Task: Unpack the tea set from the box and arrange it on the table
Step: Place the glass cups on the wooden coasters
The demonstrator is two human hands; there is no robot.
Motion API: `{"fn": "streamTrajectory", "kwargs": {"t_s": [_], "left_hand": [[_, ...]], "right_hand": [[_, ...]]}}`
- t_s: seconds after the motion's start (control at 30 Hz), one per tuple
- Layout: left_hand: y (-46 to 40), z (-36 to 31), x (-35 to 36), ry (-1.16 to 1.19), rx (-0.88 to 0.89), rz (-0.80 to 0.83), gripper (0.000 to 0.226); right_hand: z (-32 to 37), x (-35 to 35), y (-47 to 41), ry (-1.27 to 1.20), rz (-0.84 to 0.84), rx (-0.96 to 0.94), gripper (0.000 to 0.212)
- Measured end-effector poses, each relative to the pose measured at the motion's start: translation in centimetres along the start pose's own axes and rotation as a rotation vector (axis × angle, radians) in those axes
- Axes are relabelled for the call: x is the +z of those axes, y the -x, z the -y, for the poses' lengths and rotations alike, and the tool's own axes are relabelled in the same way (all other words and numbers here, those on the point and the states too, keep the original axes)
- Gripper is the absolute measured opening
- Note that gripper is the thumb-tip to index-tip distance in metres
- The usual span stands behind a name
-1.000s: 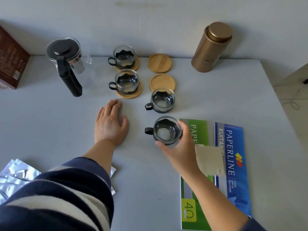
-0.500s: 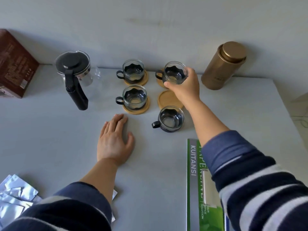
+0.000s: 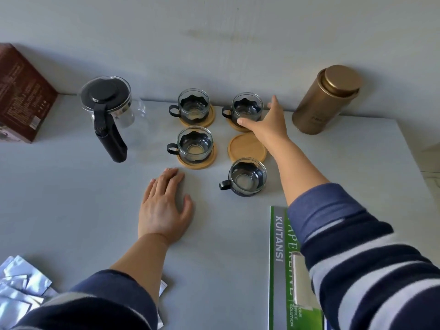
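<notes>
Right hand (image 3: 266, 126) stretched fwd w/ arm nearly straight, fingers spread & relaxed beside back-right cup (image 3: 247, 108); thumb tip at cup's near side, index pointing up past its right side toward wall. Grips nothing; whether fingers touch the glass can't be told. Left hand (image 3: 164, 208) flat on tabletop (image 3: 71, 198), palm down, fingers straight & together, thumb out to the right, holding nothing; fingertips just short of front-left coaster.

Four glass cups w/ black handles, handles all pointing left. Back-right cup sits on wooden coaster (image 3: 234, 127), partly hidden by right hand. Back-left cup (image 3: 194, 106) on its coaster (image 3: 207, 117). Front-left cup (image 3: 195, 144) on coaster (image 3: 197, 163). Fourth cup (image 3: 247, 177) stands straight on tabletop, just in front of bare coaster (image 3: 247, 147), rim overlapping coaster's near edge in this view. Right forearm passes over bare coaster's right edge.

Glass teapot (image 3: 107, 101) w/ black lid & long black handle left of the cups. Brown box (image 3: 21, 91) at far left against wall. Gold tin (image 3: 328, 98) upright at right, near wall, apart from right hand. Green paper ream (image 3: 278, 258) at front right, half covered by striped sleeve (image 3: 371, 270). Silver foil packets (image 3: 21, 289) at front-left corner.
</notes>
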State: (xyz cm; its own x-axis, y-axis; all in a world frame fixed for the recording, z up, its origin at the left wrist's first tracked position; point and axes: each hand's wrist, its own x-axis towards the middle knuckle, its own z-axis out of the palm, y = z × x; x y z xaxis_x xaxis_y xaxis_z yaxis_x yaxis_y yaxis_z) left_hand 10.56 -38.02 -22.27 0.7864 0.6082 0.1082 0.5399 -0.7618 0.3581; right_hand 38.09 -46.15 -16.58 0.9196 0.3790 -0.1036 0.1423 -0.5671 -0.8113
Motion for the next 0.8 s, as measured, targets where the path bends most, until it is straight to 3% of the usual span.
{"fn": "streamTrajectory", "kwargs": {"t_s": [0.17,0.27,0.53,0.8], "left_hand": [[0.1,0.0,0.1,-0.003,-0.006,0.002,0.058],[0.1,0.1,0.1,0.002,-0.012,-0.002,0.059],[0.2,0.0,0.2,-0.003,-0.012,-0.003,0.059],[0.3,-0.1,0.1,0.006,-0.012,-0.010,0.060]], "right_hand": [[-0.4,-2.3,6.8,-0.105,0.099,-0.035,0.093],[-1.9,-2.3,11.3,-0.107,0.114,-0.049,0.092],[-5.5,0.6,16.5,-0.058,-0.085,-0.126,0.096],[-6.0,1.5,15.9,0.022,-0.169,-0.151,0.074]]}}
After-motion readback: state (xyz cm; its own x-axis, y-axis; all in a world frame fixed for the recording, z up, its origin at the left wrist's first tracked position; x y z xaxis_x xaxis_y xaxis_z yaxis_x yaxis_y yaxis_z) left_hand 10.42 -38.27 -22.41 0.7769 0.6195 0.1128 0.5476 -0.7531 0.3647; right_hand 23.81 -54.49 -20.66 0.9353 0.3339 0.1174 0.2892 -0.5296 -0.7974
